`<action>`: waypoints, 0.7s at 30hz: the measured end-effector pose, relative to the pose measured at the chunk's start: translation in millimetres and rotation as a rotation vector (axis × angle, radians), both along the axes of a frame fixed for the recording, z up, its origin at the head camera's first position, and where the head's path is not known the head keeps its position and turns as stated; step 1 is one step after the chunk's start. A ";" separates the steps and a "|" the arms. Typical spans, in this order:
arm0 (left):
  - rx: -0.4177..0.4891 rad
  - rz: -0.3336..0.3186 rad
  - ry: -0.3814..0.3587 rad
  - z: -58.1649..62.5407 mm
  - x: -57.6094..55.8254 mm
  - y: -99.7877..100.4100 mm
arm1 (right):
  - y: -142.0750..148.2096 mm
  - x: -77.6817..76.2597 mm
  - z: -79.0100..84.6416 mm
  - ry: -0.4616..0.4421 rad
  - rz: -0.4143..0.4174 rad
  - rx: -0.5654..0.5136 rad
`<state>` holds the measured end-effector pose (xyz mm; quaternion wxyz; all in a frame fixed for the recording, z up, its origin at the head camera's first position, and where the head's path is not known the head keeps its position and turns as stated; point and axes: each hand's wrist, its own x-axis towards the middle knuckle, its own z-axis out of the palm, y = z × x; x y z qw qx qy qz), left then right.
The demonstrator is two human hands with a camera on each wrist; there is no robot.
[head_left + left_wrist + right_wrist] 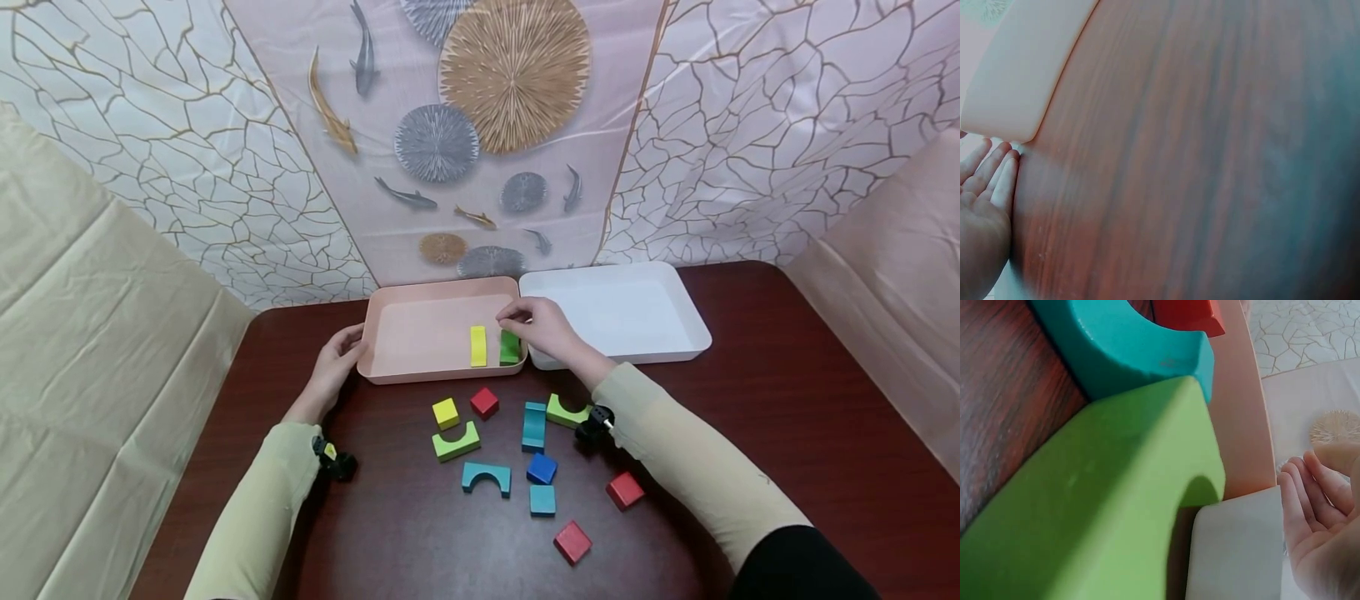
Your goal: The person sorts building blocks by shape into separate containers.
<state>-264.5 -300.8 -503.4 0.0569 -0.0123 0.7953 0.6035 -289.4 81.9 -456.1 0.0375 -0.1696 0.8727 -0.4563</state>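
My left hand [333, 375] lies along the left end of the pink tray [412, 367], fingers nearly straight and touching its outer side; the left wrist view shows the fingertips [1005, 149] at the tray's corner. Above the tray's right end, my right hand [546, 325] pinches the far end of a green block [510, 350] with thumb and fingers. That end is hidden under the hand, and the right wrist view does not show the block. A yellow block [478, 347] lies just left of it in the tray.
A white tray [693, 333] adjoins the pink one on the right. In front lie lime arches [456, 443], teal arches [486, 477], a yellow cube [446, 413], a blue cube [542, 468], a teal square block [542, 501] and red cubes [573, 542]. Behind the trays hangs patterned cloth [300, 208].
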 end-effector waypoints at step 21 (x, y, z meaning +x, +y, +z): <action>-0.015 -0.009 0.000 0.6 0.3 -0.1 | 19.2 16.7 14.9 0.013 0.030 0.006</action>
